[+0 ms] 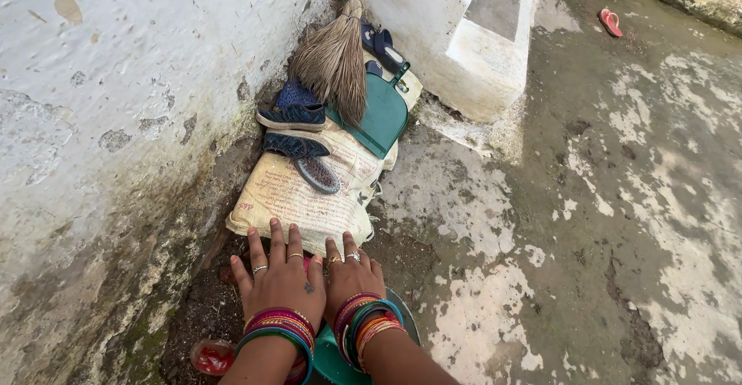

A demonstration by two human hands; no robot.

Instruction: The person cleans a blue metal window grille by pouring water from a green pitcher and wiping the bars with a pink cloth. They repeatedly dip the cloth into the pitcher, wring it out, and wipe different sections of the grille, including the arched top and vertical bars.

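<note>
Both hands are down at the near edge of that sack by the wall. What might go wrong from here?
1. The sandals, green dustpan and broom all rest on the sack; if the left hand and right hand tug it, they will likely slide or topple.
2. Damp soil by the wall may soil the bangles.

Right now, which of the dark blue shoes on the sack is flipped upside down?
The one nearest the hands, lowest on the sack: the upturned shoe shows its grey ridged sole. The other blue shoes above it sit right way up.
</note>
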